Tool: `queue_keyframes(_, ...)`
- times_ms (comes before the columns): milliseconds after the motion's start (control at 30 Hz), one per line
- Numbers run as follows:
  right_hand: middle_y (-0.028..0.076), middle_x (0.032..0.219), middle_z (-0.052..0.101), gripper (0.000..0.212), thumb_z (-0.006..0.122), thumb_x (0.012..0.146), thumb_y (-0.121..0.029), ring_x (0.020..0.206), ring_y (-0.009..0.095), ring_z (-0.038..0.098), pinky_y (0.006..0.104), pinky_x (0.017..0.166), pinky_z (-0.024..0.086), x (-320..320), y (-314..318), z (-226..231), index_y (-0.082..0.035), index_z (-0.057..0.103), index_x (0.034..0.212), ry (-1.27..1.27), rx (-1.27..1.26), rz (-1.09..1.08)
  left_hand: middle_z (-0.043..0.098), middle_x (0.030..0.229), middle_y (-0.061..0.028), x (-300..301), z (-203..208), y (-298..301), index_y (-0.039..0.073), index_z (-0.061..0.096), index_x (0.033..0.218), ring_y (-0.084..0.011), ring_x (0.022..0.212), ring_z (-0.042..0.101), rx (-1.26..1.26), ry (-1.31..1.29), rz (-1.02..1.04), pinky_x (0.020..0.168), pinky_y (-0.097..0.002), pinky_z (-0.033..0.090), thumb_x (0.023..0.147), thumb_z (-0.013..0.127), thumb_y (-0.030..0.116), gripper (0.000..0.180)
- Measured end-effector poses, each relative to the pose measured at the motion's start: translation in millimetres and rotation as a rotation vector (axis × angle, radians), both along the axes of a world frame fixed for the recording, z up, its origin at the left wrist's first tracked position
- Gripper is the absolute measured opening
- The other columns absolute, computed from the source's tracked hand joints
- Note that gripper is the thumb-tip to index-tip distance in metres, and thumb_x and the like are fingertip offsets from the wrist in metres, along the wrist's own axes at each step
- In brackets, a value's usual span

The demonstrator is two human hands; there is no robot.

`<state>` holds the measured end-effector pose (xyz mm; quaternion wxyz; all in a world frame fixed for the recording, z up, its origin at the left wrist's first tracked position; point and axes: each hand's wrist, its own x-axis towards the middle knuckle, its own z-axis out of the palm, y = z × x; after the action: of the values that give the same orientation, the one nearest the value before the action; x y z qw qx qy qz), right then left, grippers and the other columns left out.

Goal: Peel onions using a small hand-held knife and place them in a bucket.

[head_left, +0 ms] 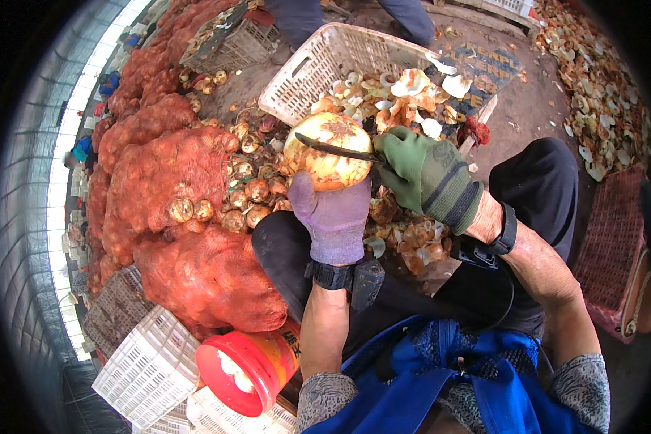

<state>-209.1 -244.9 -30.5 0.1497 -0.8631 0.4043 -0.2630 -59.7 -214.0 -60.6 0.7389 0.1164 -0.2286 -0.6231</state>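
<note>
A large yellow onion (333, 166) rests in my left hand (333, 217), which wears a purple-grey glove and cups it from below. My right hand (423, 173), in a green glove, is closed round the handle of a knife (333, 149). The dark, narrow blade lies across the face of the onion, its tip toward the left. Brown papery skin still covers patches of the onion, mostly at the top. Just beyond my hands stands a white plastic crate (304, 76) with onion skins and peeled pieces in and around it.
Red mesh sacks of onions (210, 278) are heaped along my left, with loose onions (257, 191) beside my knee. A red bucket (257, 369) holding white peeled onions and white crates (148, 369) stand at lower left. Onion peelings (600, 94) pile up at far right. Another person's legs (296, 22) show beyond the crate.
</note>
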Motion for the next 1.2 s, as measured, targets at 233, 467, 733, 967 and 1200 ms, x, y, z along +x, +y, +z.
queue_keyframes(233, 0.017, 0.082, 0.061, 0.031, 0.066, 0.074, -0.018, 0.075, 0.035, 0.065, 0.0442, 0.059, 0.050, -8, -10, -1, -0.003, 0.051, 0.096, 0.158, -0.010, 0.102, 0.052, 0.127, -0.0172, 3, -2, 5, -0.002, 0.038, 0.135, -0.0331, 0.118, 0.051, 0.096, -0.200, 0.030, 0.103, -0.0470, 0.039, 0.071, 0.071, 0.026, 0.077)
queue_keyframes(467, 0.018, 0.085, 0.062, 0.038, 0.068, 0.073, -0.018, 0.078, 0.035, 0.066, 0.0439, 0.060, 0.051, -11, -18, -4, -0.003, 0.049, 0.102, 0.303, 0.003, 0.067, 0.053, 0.126, -0.0188, 6, -5, 3, -0.002, 0.039, 0.134, -0.0356, 0.118, 0.051, 0.076, -0.067, -0.056, 0.102, -0.0490, 0.040, 0.070, 0.070, 0.025, 0.075)
queue_keyframes(733, 0.016, 0.083, 0.063, 0.026, 0.061, 0.076, -0.010, 0.079, 0.034, 0.066, 0.0435, 0.062, 0.052, 1, -27, 27, -0.002, 0.050, 0.098, 0.263, -0.027, 0.040, 0.052, 0.127, -0.0143, 12, 10, -8, 0.003, 0.043, 0.131, -0.0329, 0.119, 0.050, 0.136, -0.191, 0.136, 0.101, -0.0536, 0.040, 0.071, 0.072, 0.025, 0.070)
queue_keyframes(967, 0.016, 0.088, 0.061, 0.029, 0.062, 0.075, -0.011, 0.073, 0.036, 0.065, 0.0452, 0.059, 0.052, -10, -53, -22, -0.006, 0.049, 0.100, 0.285, -0.104, 0.003, 0.050, 0.126, -0.0163, 3, 5, -20, 0.003, 0.041, 0.132, -0.0384, 0.116, 0.049, 0.231, -0.105, -0.086, 0.098, -0.0625, 0.038, 0.067, 0.072, 0.033, 0.077)
queue_keyframes(1200, 0.020, 0.077, 0.062, 0.025, 0.060, 0.080, -0.013, 0.074, 0.040, 0.062, 0.0479, 0.061, 0.048, -14, -57, -29, -0.006, 0.049, 0.102, 0.058, 0.148, 0.053, 0.051, 0.127, -0.0164, -1, -21, -39, 0.003, 0.040, 0.133, -0.0354, 0.116, 0.051, 0.228, -0.142, -0.008, 0.096, -0.0587, 0.041, 0.068, 0.072, 0.037, 0.080)
